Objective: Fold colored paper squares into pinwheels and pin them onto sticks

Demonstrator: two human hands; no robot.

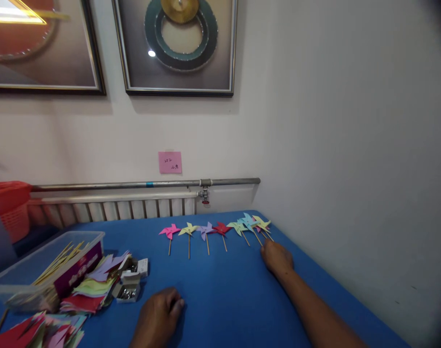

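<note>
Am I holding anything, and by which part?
Your right hand is at the lower ends of some pinwheel sticks; whether it grips one can't be told. Your left hand shows nothing held.

worktop (pixel 220 295): plain blue
pinwheel 1, left end (pixel 170 231): hot pink
pinwheel 2 (pixel 188 229): pale yellow
pinwheel 3 (pixel 205 230): lavender
pinwheel 4 (pixel 221 228): red
pinwheel 5 (pixel 237 226): pale green
pinwheel 6 (pixel 248 221): light blue
pinwheel 7, right end (pixel 263 223): pale yellow; pink patch just beside it, owner unclear
pinwheel sticks (pixel 189 246): tan
tub (pixel 21 278): clear; purple label (pixel 78 270), pale lettering
paper stack (pixel 92 287): red, yellow-green, lavender
sticky note (pixel 170 163): pink, dark handwriting
pipe (pixel 97 186): grey, one blue band
valve handle (pixel 205 202): red
basket (pixel 17 224): red, grid-patterned side
right picture (pixel 180 48): teal ring, gold disc, dark frame
</note>
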